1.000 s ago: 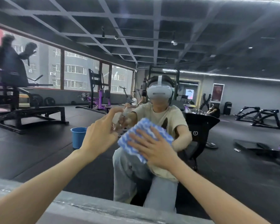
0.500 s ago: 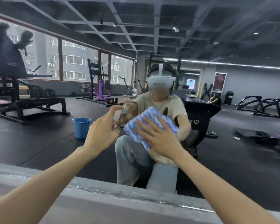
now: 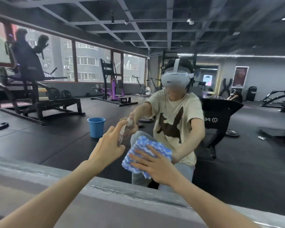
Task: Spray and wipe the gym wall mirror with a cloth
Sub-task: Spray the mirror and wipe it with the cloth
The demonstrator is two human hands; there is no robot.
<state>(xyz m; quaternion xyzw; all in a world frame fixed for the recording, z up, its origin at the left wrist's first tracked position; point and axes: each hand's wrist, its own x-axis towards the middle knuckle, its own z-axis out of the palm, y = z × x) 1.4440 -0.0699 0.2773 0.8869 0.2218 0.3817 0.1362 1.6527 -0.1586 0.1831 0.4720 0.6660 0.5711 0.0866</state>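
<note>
The wall mirror fills the view and reflects the gym and a crouching person in a headset. My right hand presses a blue-and-white striped cloth flat against the glass, fingers spread and straight. My left hand grips a small clear spray bottle just left of and above the cloth, forefinger raised over its top, nozzle close to the mirror. Most of the bottle is hidden by my fingers.
A grey ledge runs along the mirror's lower edge under my forearms. Reflected in the glass are a blue bucket on the black floor, weight machines at left and back, and a black bench at right.
My right hand slid the cloth down the mirror, lower than the spray bottle now. The camera moved closer and the view tilted up; my left hand keeps the bottle near the glass.
</note>
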